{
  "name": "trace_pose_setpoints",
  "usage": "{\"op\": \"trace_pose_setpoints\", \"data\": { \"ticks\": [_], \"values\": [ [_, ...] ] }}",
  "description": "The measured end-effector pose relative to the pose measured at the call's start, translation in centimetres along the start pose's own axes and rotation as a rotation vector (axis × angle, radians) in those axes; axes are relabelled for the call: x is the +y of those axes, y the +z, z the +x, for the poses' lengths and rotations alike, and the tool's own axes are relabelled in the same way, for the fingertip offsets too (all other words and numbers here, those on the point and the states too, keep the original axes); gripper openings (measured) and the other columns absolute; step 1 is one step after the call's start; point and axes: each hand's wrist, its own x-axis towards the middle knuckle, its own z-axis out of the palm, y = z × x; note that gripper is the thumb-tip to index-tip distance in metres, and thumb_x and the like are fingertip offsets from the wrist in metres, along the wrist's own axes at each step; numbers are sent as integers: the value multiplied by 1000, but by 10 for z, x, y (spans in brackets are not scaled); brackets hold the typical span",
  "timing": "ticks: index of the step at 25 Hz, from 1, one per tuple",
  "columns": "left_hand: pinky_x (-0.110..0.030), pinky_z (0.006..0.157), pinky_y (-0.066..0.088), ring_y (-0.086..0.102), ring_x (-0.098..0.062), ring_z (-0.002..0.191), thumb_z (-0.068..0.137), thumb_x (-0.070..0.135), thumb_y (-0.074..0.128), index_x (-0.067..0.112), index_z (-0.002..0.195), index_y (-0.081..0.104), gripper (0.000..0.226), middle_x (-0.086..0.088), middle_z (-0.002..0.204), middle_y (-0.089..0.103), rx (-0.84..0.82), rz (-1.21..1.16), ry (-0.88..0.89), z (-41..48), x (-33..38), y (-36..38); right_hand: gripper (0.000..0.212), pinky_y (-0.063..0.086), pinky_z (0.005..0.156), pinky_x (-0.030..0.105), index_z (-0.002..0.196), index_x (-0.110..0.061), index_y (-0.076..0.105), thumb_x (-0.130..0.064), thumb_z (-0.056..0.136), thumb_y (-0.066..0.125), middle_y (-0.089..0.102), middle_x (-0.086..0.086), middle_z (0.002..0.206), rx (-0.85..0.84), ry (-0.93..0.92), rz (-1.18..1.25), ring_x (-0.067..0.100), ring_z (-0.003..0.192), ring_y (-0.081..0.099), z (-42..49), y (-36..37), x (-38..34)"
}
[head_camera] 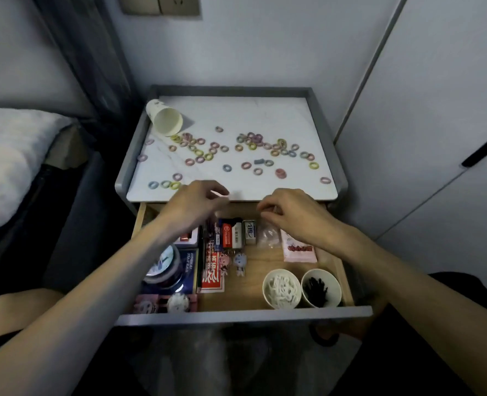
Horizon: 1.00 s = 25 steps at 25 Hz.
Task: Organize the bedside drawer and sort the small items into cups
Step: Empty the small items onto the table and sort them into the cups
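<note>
Both hands hover at mid-frame over the back of the open drawer (pixel 242 317). The left hand (pixel 196 202) pinches a pale sliver (pixel 221 194) between thumb and fingertips. I can't make out what it is. The right hand (pixel 292 214) is curled just above a clear bag (pixel 268 237), and I cannot tell whether it has hold of it.

The coloured rings (pixel 253 138) are scattered across the white surface (pixel 236 115), beyond the hands toward the top of the frame, and none are sorted yet. The tipped paper cup (pixel 165 117) lies at upper left, its long axis running from upper left to lower right, with its mouth facing the rings. The left hand looks nearer to it.

At lower right in the drawer, the cup of white bits (pixel 281 270) and the cup of black bits (pixel 321 270) stand upright, just beside each other.
</note>
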Motion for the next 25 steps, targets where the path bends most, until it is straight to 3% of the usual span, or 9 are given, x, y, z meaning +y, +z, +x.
{"op": "trace_pose_setpoints", "data": {
  "ticks": [4,8,11,14,18,22,25],
  "values": [
    [-25,57,48,70,-15,65,93,19,61,18,106,69,15,2,92,74,208,-310,-86,31,-22,-63,30,40,105,39,125,-22,65,-21,96,59,54,1,137,41,-160,-102,19,126,50,90,-12,-32],
    [-28,58,48,68,-14,68,91,21,60,20,101,69,14,0,92,72,422,-376,-161,57,-60,-107,43,31,111,35,141,-19,53,-17,98,54,31,5,158,88,-223,-249,27,141,32,207,-11,-64],
    [-37,77,55,69,-18,85,90,32,58,27,109,66,21,3,101,72,518,-119,-174,60,-68,-123,51,32,112,39,147,-17,44,-14,96,53,15,2,164,30,-195,-445,28,146,18,278,4,-73],
    [-44,89,51,62,-29,108,90,42,56,30,122,58,34,2,118,68,511,166,-198,63,-71,-126,54,39,106,41,146,-11,43,-13,93,54,20,-2,163,10,-194,-521,28,142,26,317,16,-74],
    [-40,86,45,55,-31,117,88,39,62,24,133,47,50,-3,133,58,450,176,-124,72,-72,-117,54,35,110,37,143,-8,44,-19,93,59,32,3,157,130,-201,-381,28,140,34,310,6,-74],
    [-37,107,37,41,-26,133,76,30,81,15,150,25,94,-8,149,40,438,168,127,70,-53,-97,34,41,85,19,129,-12,63,-21,96,57,59,-1,122,242,-157,-9,17,105,57,231,-11,-75],
    [-40,112,33,48,-27,130,69,33,86,15,149,28,101,-7,144,48,451,346,311,65,-30,-71,22,49,70,17,113,-26,71,-23,101,52,68,-17,97,110,3,470,5,90,63,150,-19,-74]
  ]
}}
